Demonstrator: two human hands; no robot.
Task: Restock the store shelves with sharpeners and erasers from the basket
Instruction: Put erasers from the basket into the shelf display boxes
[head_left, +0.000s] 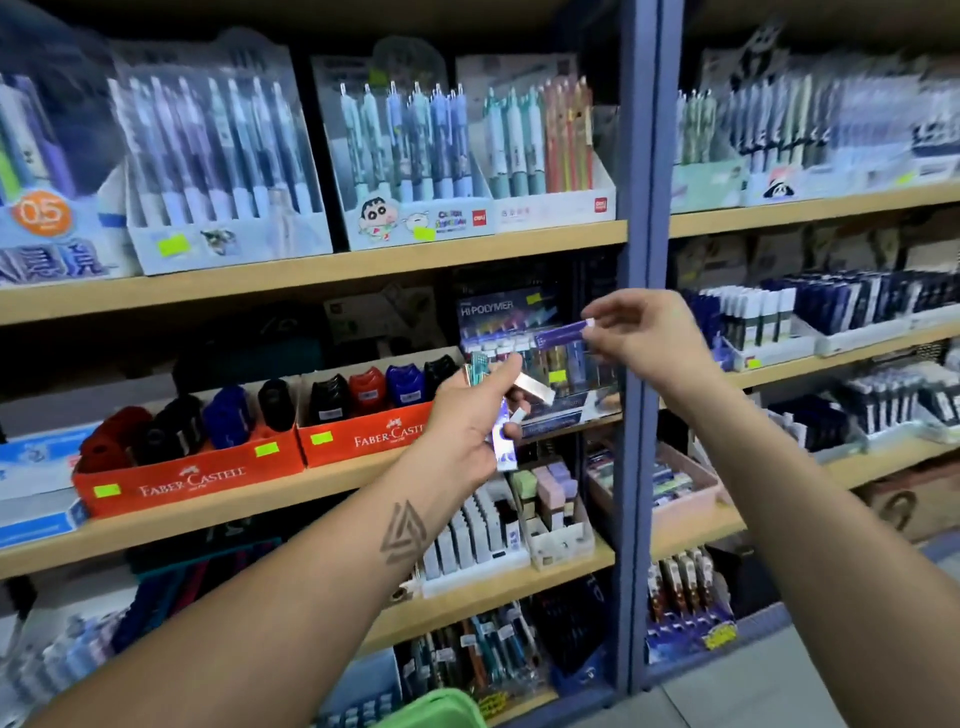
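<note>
Purple-sleeved, with a white end showing, one eraser (563, 332) is pinched between the thumb and fingertips of the right hand (641, 338), held level in front of the Hi-Polymer display box (506, 317) on the middle shelf (208, 512). Several more erasers (506, 415) sit fanned in the curled fingers of the left hand (467, 421), though blur makes their exact number hard to tell, and they hang just right of the two orange boxes (192, 475) holding red, blue and black sharpeners (363, 392). Only a green rim of the basket (436, 709) shows at the bottom edge, below both forearms.
</note>
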